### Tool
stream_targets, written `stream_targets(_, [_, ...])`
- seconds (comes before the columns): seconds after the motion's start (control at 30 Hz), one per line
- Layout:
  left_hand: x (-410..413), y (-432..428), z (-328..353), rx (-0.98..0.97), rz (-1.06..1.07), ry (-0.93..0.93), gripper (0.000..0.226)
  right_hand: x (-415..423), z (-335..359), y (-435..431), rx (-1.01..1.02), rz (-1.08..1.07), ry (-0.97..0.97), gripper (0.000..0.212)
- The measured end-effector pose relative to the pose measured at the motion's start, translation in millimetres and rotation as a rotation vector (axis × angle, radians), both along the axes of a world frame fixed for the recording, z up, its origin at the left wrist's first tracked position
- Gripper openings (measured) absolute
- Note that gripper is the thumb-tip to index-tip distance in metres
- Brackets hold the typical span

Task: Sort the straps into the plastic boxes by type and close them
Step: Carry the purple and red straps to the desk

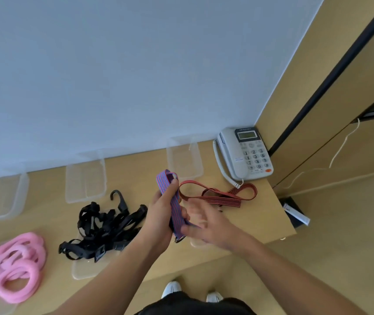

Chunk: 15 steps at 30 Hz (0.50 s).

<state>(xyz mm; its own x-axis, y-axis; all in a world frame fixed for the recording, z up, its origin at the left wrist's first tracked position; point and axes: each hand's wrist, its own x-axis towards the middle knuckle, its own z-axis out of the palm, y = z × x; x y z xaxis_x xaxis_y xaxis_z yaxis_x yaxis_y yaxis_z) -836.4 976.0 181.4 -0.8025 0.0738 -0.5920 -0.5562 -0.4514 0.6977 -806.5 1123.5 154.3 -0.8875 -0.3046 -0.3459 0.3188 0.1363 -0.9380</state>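
Head view: purple strap [177, 212] in left hand [158, 215], looped end toward wall [136, 76]

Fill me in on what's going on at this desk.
A person is sorting straps at a wooden desk. The left hand grips a folded blue-and-red striped strap held above the desk, while the right hand, blurred, is open at its lower end. A red-and-black strap lies near the phone, a black strap pile sits in the middle and pink straps lie at the left. The clear boxes along the wall look empty and open.
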Motion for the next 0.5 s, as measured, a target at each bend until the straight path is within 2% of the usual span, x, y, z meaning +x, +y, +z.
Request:
stream_targets(0.07, [-1.1, 18.4, 1.3, -0.027, 0.023, 0.073, 0.027, 13.0, -8.0, -2.1, -0.092, 0.04, 0.026, 0.065])
stream_targets(0.17, [0.4, 40.9, 4.8, -0.114, -0.016, 0.16, 0.026, 14.3, -7.1, 13.1, -0.058, 0.029, 0.005, 0.025])
stream_targets(0.23, [1.0, 48.9, 8.6, -0.122, -0.045, 0.197, 0.023, 11.8, -6.0, 29.7, -0.02, 0.021, -0.013, 0.023])
stream_targets(0.3, [0.7, 51.0, 9.0, -0.118, -0.083, 0.243, 0.025, 6.7, -5.7, 51.6, 0.136, 0.063, 0.104, 0.026])
stream_targets(0.37, [1.6, 48.5, 4.0, -0.206, -0.13, 0.253, 0.029, -1.1, -8.8, 77.3, 0.306, 0.126, 0.252, 0.016])
stream_targets(0.43, [6.3, 44.2, -5.3, -0.382, -0.171, 0.187, 0.025, -13.0, -10.6, 103.3, 0.621, 0.211, 0.361, 0.013])
stream_targets(0.5, [15.5, 40.5, -16.5, -0.553, -0.197, 0.08, 0.029, -26.7, -14.5, 121.5, 0.989, 0.326, 0.451, 0.015])
